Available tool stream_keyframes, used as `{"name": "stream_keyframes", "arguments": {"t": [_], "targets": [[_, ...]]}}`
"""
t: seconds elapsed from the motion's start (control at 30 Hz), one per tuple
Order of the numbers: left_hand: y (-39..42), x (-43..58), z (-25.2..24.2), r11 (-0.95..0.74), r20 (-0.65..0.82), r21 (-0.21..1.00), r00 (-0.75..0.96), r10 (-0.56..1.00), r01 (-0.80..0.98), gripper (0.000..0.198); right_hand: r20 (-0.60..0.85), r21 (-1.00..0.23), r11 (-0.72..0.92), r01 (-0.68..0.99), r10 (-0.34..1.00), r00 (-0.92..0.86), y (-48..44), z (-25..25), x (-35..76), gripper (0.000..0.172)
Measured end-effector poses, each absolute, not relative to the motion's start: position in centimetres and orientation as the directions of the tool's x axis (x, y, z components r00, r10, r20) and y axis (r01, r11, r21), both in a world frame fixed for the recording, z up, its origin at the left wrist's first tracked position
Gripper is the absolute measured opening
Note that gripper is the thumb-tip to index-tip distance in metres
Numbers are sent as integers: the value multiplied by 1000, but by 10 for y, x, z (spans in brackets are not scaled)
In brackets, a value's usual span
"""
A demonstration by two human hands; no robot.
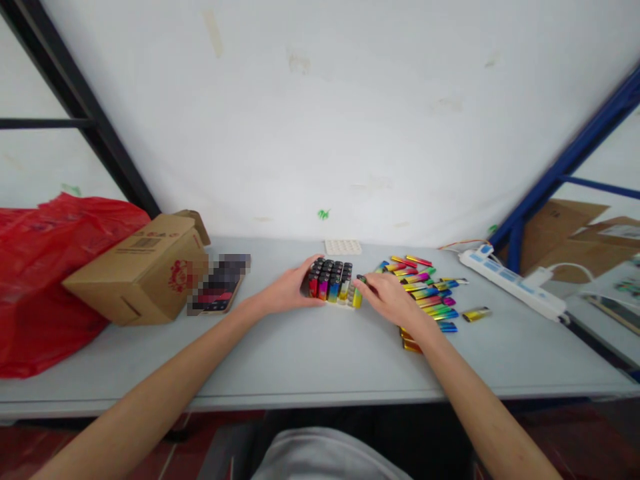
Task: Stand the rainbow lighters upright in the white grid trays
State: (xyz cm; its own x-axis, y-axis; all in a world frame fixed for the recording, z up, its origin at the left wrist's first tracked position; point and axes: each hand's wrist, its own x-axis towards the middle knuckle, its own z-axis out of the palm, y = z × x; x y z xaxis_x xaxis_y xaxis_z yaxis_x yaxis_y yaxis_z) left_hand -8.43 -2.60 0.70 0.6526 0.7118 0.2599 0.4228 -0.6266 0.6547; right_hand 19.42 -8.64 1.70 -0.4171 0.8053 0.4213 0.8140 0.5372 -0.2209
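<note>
Several lighters [323,288] with black tops and shiny coloured bodies stand upright in rows in a white tray [343,305]. My left hand [290,291] is wrapped around the left side of this block, thumb at the near corner and fingers at the back. At the tray's right end, my right hand [386,293] pinches a yellow-green lighter [357,298] near its black top, holding it upright. Whether its base sits in a slot I cannot tell. Loose lighters [431,293] lie in a pile beside and partly behind my right hand.
A white slotted tray [343,247] lies by the wall. To the left are a phone [220,287], a cardboard box [145,270] and a red plastic bag [55,280]. A power strip [513,283] lies right of the pile, near a single gold lighter [477,314].
</note>
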Motion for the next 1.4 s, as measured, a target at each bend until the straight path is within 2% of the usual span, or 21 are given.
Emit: {"name": "stream_keyframes", "arguments": {"t": [0.1,0.2,0.4,0.47,0.6,0.73,0.87,1.0,1.1,1.23,1.4], "targets": [[-26,-85,8,-633,264,653,659,704,416,104,453,-260,539,801,801,-392,-86,13,189,49],[-27,-85,7,-634,264,649,658,706,420,104,465,-244,545,802,792,-397,-86,9,182,47],[-27,-85,6,-632,262,635,645,718,444,105,321,-154,523,838,829,-458,-88,14,174,43],[-27,-85,6,-631,259,635,646,718,445,105,280,-190,526,829,838,-468,-92,23,180,43],[-26,-85,7,-634,256,624,648,718,457,105,237,-344,546,764,838,-492,-116,46,219,35],[-27,-85,8,-632,252,621,646,721,463,104,148,-368,460,808,887,-437,-162,46,274,27],[-27,-85,9,-640,260,624,653,711,448,103,211,-267,416,869,905,-369,-209,12,306,21],[-27,-84,10,-635,260,635,652,713,441,103,348,-267,392,880,891,-292,-231,-18,308,23],[-27,-85,9,-629,255,647,654,712,432,105,368,-354,359,863,902,-225,-229,-18,306,24],[-27,-85,8,-623,243,652,658,712,433,106,378,-568,258,781,925,-30,-204,-5,304,33],[-27,-85,10,-623,245,644,651,718,444,105,323,-864,258,432,943,84,-139,12,281,41]]}}
